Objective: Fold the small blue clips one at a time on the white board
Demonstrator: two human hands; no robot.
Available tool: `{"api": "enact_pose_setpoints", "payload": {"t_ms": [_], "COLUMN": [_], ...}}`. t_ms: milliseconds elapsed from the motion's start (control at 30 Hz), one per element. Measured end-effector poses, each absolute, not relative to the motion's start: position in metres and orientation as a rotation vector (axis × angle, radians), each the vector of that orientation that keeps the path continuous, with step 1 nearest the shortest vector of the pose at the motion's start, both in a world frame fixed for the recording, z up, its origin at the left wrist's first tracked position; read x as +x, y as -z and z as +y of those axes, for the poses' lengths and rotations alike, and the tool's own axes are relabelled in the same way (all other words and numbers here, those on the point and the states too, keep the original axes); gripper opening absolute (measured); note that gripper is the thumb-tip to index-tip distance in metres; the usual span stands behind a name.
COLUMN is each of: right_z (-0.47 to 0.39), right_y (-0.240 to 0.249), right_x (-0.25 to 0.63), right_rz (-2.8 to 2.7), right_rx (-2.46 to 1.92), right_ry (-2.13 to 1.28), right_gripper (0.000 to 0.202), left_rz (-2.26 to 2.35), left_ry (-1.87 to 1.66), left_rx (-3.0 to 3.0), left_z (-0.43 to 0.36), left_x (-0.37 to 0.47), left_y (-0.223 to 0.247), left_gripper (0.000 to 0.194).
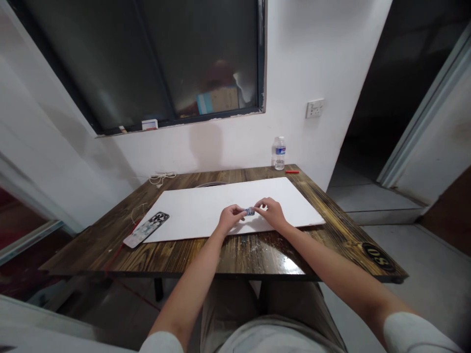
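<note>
Pale shirt cloth (279, 339) lies nearest, facing a white wall (294, 63) with a dark-framed window (110, 63) at far left. Between them stands a glossy, dark-grained wooden table (172, 257), bearing a white board (198, 206) (a patterned phone (147, 229) overlaps its left edge). Over the board's near side, the left hand (231, 216) pinches the left end of a small blue-grey object (249, 212); the right hand (272, 212) has fingertips at its right end, gripping or merely touching, I cannot tell. Blocky and patchily coloured, it runs lengthwise left to right, its front unclear.

Small blue-grey item (250, 211), roughly rectangular, held between left hand (229, 216) and right hand (273, 213).
</note>
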State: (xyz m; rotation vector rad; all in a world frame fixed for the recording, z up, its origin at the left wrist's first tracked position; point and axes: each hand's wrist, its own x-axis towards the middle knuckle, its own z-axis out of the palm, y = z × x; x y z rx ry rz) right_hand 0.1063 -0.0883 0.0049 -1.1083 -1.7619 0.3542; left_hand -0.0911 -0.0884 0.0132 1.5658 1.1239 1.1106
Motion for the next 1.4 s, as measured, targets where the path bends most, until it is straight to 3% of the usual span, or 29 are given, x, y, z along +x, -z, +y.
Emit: {"api": "enact_pose_setpoints", "payload": {"t_ms": [767,1033,1400], "right_z": [-0.084,-0.081,-0.092], "right_y": [0.003,0.012,0.010], "right_x": [0.100,0.098,0.091], "right_rz": [-1.746,-1.896,-2.553], "right_rx": [-0.849,-0.987,-0.993], "right_ry": [-0.431,-0.217,-0.269], "right_gripper": [0.028,0.056,0.067], "left_rz": [1.054,1.412,1.438], "left_ry": [-1.117,-1.561,-1.593], "left_rx": [1.553,1.256,1.166], "left_z": [-0.090,-0.076,-0.076], "left_x": [-0.091,-0.104,-0.104], "left_y": [-0.013,-0.011,-0.011], "left_gripper": [0.043,0.036,0.037]}}
